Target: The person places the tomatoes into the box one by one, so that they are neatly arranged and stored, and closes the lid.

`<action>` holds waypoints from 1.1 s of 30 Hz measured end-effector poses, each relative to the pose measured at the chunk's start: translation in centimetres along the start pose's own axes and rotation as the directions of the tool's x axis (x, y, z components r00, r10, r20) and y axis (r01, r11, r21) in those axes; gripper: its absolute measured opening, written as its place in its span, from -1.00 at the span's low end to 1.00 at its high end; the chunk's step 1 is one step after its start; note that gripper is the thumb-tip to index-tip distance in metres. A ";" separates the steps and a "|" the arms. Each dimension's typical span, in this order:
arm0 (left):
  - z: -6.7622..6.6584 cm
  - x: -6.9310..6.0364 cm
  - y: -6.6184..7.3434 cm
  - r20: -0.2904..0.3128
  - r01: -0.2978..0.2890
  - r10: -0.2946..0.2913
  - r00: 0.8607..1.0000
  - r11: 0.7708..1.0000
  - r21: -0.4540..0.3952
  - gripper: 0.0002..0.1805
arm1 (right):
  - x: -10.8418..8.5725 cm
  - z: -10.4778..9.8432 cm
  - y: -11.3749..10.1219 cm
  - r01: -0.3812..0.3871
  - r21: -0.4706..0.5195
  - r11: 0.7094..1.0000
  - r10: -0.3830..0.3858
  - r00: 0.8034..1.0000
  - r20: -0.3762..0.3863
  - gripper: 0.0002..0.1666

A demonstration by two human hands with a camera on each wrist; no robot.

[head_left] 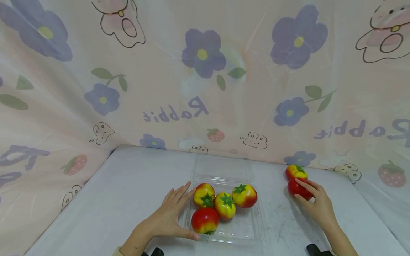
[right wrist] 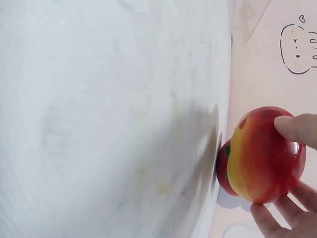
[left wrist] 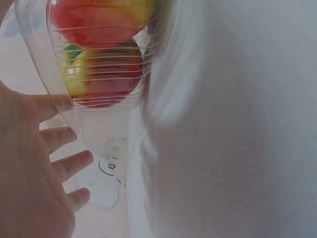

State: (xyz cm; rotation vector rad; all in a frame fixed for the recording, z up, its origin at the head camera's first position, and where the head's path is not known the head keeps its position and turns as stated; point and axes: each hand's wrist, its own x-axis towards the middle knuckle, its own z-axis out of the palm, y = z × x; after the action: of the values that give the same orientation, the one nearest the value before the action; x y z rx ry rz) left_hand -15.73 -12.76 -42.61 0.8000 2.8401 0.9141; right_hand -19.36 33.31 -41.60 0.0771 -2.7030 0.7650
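Observation:
My right hand pinches a red-and-yellow fruit between thumb and fingers at the right of the table. In the right wrist view it appears a little above the tabletop. Just behind it sits another such fruit with a green leafy top. A clear plastic clamshell box stands in the middle with its lid laid back. Several red-and-yellow fruits lie inside the box. The left hand is spread at the box's left side, its thumb by the near left corner and a finger touching the rim.
A white tabletop carries everything. Behind and to the left hangs a printed curtain with flowers and rabbits, meeting the table's back edge. Dark wrist gear shows at the bottom of the head view.

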 end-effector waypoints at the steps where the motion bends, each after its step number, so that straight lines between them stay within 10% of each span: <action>1: 0.0 0.0 0.0 -0.001 -0.002 0.002 1.000 1.000 -0.001 0.29 | 0.0 0.0 -0.1 0.004 0.002 1.000 -0.004 1.000 -0.003 -0.41; 33: 0.0 0.1 0.1 0.001 0.002 -0.002 1.000 1.000 0.008 0.29 | -0.5 -0.3 -3.3 0.057 0.050 0.997 -0.055 0.998 -0.033 -0.40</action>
State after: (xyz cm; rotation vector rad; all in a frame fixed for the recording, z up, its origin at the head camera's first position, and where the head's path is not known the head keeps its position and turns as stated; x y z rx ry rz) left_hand -15.83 -12.66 -42.52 0.7982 2.8446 0.9022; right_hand -18.33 30.64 -39.86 0.1504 -2.6401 0.8110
